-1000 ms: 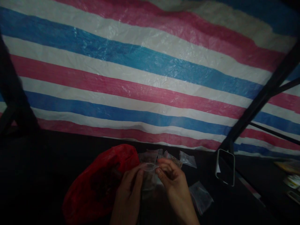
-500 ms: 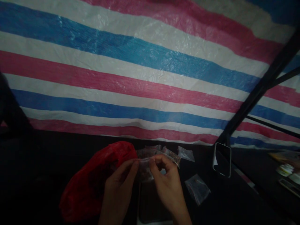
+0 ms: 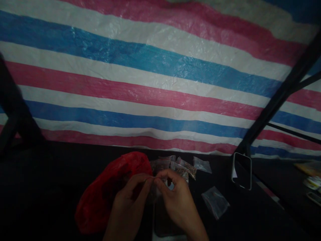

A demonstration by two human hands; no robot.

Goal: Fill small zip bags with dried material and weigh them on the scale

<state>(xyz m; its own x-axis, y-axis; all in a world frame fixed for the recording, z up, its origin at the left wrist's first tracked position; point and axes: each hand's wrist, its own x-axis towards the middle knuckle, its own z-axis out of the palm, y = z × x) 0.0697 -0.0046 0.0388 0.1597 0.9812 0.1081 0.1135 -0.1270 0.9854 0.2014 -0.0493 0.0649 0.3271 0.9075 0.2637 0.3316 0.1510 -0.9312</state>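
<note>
A small clear plastic bag [image 3: 153, 187] is pinched at its top between the left hand [image 3: 127, 204] and the right hand [image 3: 175, 201], held close together, so it hangs down just beside the red bag [image 3: 105, 194].

Makeshift stall — striped tarp [image 3: 155, 77], dark table [image 3: 50, 187]

Small clear bag [image 3: 153, 190] mostly behind pinching fingers [image 3: 160, 179].

Your backdrop tarp [image 3: 160, 83] shows blue, white and pink-red stripes. You have a red plastic bag [image 3: 107, 194] on a black surface [image 3: 50, 187]; small pouches [image 3: 215, 202] are clear, phone [image 3: 242, 170] dark, pale-edged.
</note>
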